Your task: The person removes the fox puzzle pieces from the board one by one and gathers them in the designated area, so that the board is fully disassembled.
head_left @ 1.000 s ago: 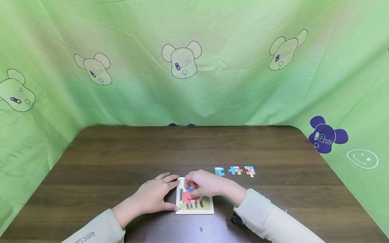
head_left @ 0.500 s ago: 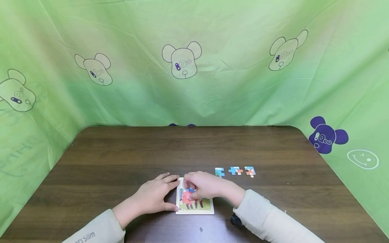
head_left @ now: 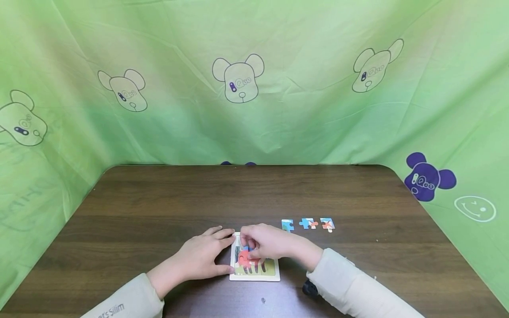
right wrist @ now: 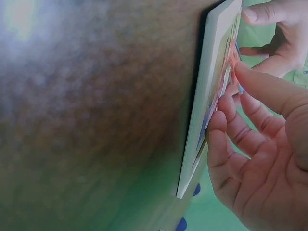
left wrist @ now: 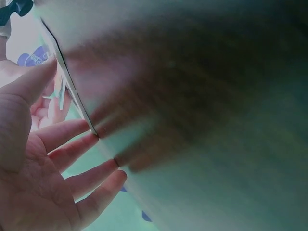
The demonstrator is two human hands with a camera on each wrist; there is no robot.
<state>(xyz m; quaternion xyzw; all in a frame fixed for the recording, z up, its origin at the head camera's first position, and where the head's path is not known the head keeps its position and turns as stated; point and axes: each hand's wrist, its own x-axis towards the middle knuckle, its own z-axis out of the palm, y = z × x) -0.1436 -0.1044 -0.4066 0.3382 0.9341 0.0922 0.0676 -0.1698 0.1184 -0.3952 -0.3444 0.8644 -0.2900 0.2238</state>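
A jigsaw puzzle board with a pale frame [head_left: 254,278] lies flat on the table, its picture in red, blue and green partly covered by the right hand. My left hand [head_left: 200,256] lies at the left side of the board, thumb and fingertips touching its edge, fingers spread and fairly straight. Over the board, my right hand [head_left: 268,240] pinches a red and blue puzzle piece [head_left: 244,256] between thumb and fingers. In the right wrist view this piece appears as a thin edge by the thumb, tilted against the picture.
Three loose puzzle pieces lie beyond the board to the right: a blue one [head_left: 287,225], a blue and orange one [head_left: 308,223] and another with orange [head_left: 327,224]. A black object [head_left: 309,288] shows beside the right sleeve. A green curtain [head_left: 254,128] hangs behind the table.
The right hand has shifted slightly left, and the pinched puzzle piece has turned a little over the board. My left hand has stayed at the board's edge.
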